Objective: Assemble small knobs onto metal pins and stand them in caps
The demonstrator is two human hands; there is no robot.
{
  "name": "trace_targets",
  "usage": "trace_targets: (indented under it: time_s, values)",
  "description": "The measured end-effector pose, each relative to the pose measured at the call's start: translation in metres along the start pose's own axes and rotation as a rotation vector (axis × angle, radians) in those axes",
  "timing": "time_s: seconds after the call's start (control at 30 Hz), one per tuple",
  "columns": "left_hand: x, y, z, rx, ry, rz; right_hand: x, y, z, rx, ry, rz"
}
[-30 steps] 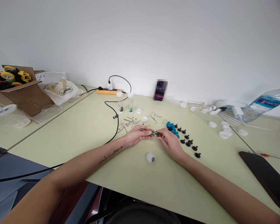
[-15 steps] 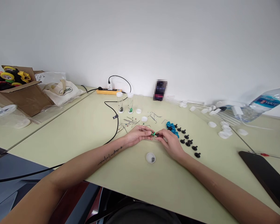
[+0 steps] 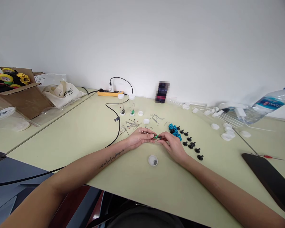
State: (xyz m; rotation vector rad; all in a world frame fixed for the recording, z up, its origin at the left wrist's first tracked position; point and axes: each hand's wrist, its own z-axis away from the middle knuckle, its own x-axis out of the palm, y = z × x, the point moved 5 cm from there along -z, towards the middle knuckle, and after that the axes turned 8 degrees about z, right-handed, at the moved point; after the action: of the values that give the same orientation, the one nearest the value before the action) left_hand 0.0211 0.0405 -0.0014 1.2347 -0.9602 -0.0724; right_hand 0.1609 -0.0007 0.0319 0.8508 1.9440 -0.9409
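Over the table (image 3: 125,190), the left hand (image 3: 139,138) pinches a green piece (image 3: 155,137), the right hand (image 3: 173,144) a black knob (image 3: 160,137), both grips closed. The knob sits just right of the green piece!

Clear cylindrical plastic tubes (image 3: 121,103) stood behind small shiny green piece (image 3: 156,137); round white plastic dish (image 3: 150,162) before it, blue lobed knobs (image 3: 177,136) right.

green piece (image 3: 156,136): left hand (image 3: 140,139) covers part of it, no clue on its full shape
black part (image 3: 159,137): one end lost in the right hand (image 3: 174,146)
dark upright thing (image 3: 162,91), back edge of the desk (image 3: 130,174): pixelated to mush
white dish (image 3: 150,159), toward the front edge: grey bits (image 3: 155,162) too tiny to ID
black slab (image 3: 270,182), right side: chopped by the frame
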Motion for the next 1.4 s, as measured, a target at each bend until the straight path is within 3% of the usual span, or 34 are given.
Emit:
trace_targets:
  time_s: [0.2, 0.47, 0.77, 1.0, 1.27, 1.4]
  values:
    - [0.0045, 0.0011, 0.0027, -0.011, -0.014, -0.026, 0.0034, -0.0002, -0.0001, -0.006, -0.114, 0.005]
    - [0.0, 0.0027, 0.0002, 0.04, 0.041, 0.063, -0.003, -0.0011, 0.0005, 0.054, 0.02, -0.082]
    - [0.0037, 0.0016, 0.0023, -0.006, -0.023, -0.012, 0.0001, -0.0017, -0.0001, -0.005, -0.067, 0.027]
    - [0.001, 0.0017, 0.0008, -0.004, 0.013, 0.004, -0.0016, -0.0008, 0.0017, -0.027, 0.057, -0.029]
    - [0.0043, 0.0016, 0.0023, -0.016, -0.013, -0.008, 0.0023, 0.0002, 0.0018, -0.007, -0.062, 0.011]
    - [0.0025, 0.002, 0.0015, -0.002, 0.002, 0.007, 0.0004, -0.0013, 0.002, -0.013, 0.016, -0.005]
